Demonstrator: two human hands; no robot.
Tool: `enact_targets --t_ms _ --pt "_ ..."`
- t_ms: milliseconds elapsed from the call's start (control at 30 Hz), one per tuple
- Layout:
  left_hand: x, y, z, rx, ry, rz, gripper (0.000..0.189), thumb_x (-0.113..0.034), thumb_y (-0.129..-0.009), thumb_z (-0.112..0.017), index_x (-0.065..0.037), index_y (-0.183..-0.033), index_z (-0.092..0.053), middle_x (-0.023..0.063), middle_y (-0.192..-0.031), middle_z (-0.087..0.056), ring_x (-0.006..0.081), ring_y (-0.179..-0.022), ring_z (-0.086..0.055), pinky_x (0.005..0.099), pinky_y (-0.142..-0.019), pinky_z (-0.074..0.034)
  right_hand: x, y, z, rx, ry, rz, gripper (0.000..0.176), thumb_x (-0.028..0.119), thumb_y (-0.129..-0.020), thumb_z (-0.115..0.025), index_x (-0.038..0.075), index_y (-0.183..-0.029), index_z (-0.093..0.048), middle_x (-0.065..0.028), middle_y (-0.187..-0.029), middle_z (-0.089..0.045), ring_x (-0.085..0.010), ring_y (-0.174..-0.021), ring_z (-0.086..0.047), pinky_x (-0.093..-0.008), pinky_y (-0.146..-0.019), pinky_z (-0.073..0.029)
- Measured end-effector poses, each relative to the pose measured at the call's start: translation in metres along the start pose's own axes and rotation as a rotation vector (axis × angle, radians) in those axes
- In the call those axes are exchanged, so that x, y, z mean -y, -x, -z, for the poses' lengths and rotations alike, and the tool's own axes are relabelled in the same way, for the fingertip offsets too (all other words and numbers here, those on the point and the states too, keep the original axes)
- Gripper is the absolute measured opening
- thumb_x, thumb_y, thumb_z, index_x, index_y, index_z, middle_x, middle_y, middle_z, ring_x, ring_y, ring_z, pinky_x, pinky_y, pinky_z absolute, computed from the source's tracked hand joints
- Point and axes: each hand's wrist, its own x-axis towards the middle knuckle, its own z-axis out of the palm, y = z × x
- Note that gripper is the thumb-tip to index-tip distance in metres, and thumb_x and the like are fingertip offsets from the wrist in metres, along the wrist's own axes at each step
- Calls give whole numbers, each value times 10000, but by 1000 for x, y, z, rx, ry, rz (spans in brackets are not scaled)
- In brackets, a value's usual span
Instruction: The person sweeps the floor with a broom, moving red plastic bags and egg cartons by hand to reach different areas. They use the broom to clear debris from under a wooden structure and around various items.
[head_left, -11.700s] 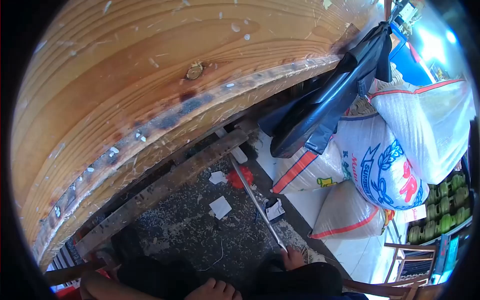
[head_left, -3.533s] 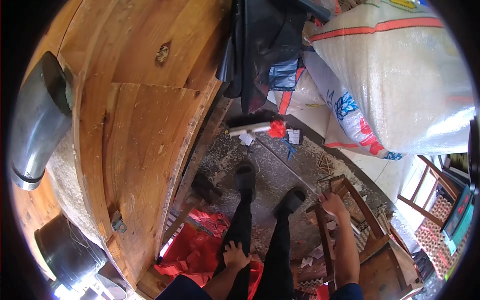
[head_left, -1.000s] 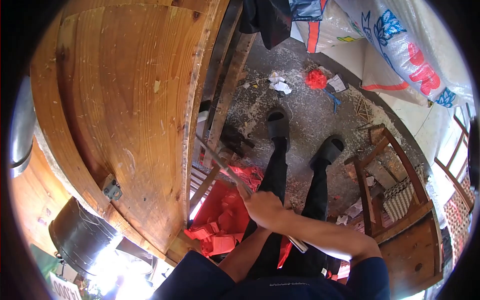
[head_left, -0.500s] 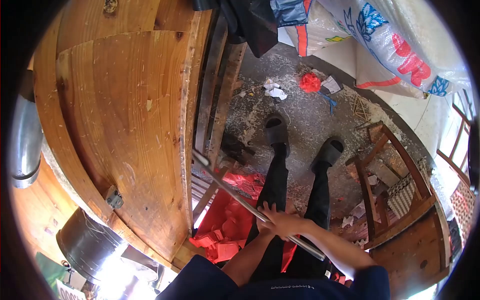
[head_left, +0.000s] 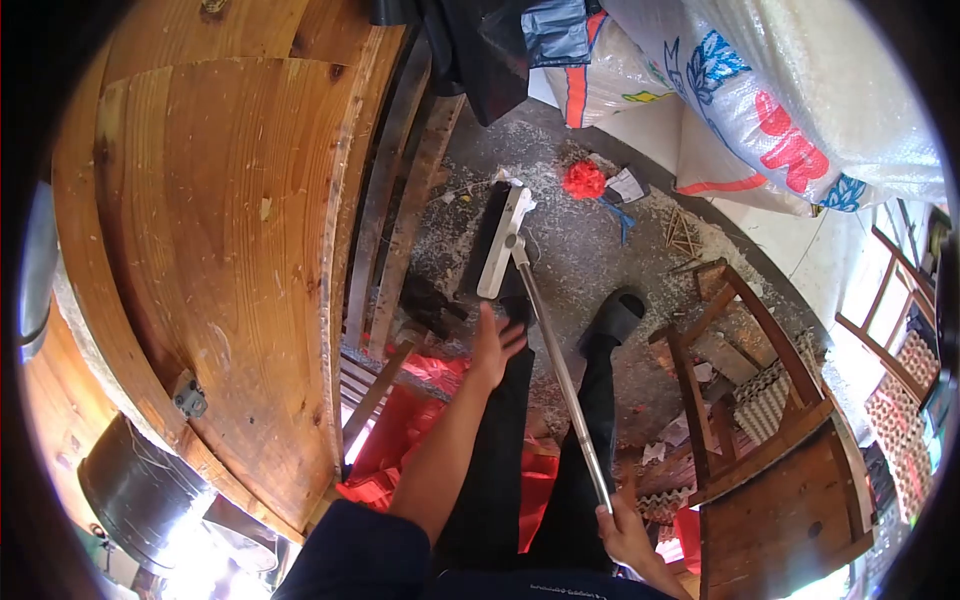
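Observation:
A broom (head_left: 560,370) with a metal handle, a white head and dark bristles slants across the middle of the view. My right hand (head_left: 624,530) is wrapped round the lower end of its handle as seen here. Just below the broom's head, my left hand (head_left: 492,350) reaches out with fingers apart, holding nothing. The head is raised in front of my left slipper and covers part of it. Pale debris (head_left: 470,190) and a crumpled red scrap (head_left: 583,180) lie on the dark floor beyond.
A wooden cabinet (head_left: 220,250) stands at my left, with red bags (head_left: 385,440) by its foot. To the right is a wooden chair (head_left: 770,500), near egg trays (head_left: 765,400). Large woven sacks (head_left: 740,110) fill the far right. My right slipper (head_left: 612,320) rests on the floor.
The broom has swung round so its head shows ahead of me. My left hand has come off the handle and moved forward; my right hand has shifted right along with the handle's end.

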Motion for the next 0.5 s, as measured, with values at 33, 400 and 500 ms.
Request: enact_targets --t_ms 33,400,500 --pt "-8 -15 -15 16 166 62 587 -524 -961 -472 -7 -1237 -504 161 -1144 -573 303 -1097 -583 453 -913 -533 1 3 -1 14 -13 -12 280 305 -999 -492 37 -920 -487 -74 -581 -536 -176 -520 -569 -330 -487 -426" --pt "-6 -71 46 -21 -993 -512 583 -437 -925 -550 30 -1263 -457 239 -1138 -582 379 -1025 -591 469 -903 -477 7 -7 33 -143 103 63 288 283 -990 -486 9 -909 -527 -128 -559 -533 -272 -515 -581 -404 -500 -423" --pt "11 33 86 108 -1538 -441 667 -451 -862 -604 -49 -1358 -409 301 -1334 -459 477 -1233 -446 515 -1024 -384 39 -49 44 -232 142 152 278 276 -981 -483 13 -908 -535 -235 -638 -573 -453 -653 -613 -489 -550 -435"
